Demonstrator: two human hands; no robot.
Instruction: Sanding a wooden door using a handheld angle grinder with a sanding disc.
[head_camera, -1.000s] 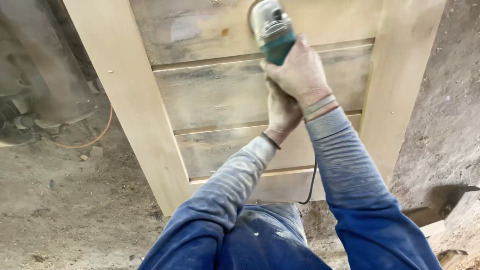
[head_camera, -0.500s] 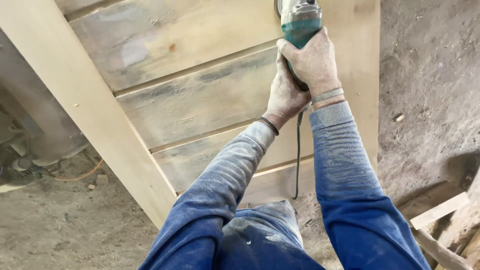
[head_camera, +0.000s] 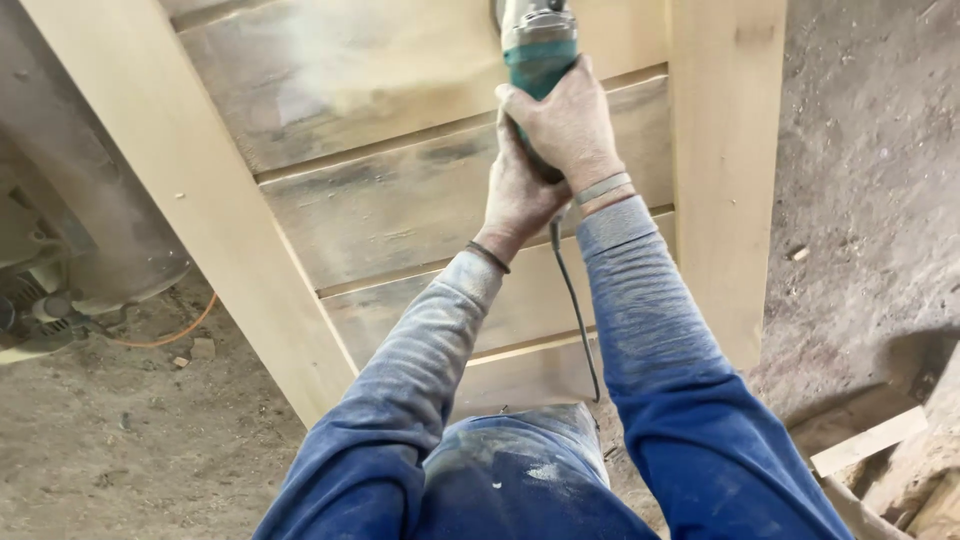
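Teal angle grinder (head_camera: 538, 45) clamped in both grips, right hand (head_camera: 558, 125) over left hand (head_camera: 517, 195); cord (head_camera: 572, 300) dangling below (snag risk) could jerk it, gouging the wooden panel (head_camera: 400, 200).

Pale frame rails (head_camera: 722, 170) flank hands; slatted panel (head_camera: 400, 200) bare leftward; cord (head_camera: 575, 310) between arms

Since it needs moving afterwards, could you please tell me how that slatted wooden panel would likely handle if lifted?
The wooden panel looks stiff, with solid rails and slats. Probably heavy and awkward, being broad. Its dusty surface may feel slippery.
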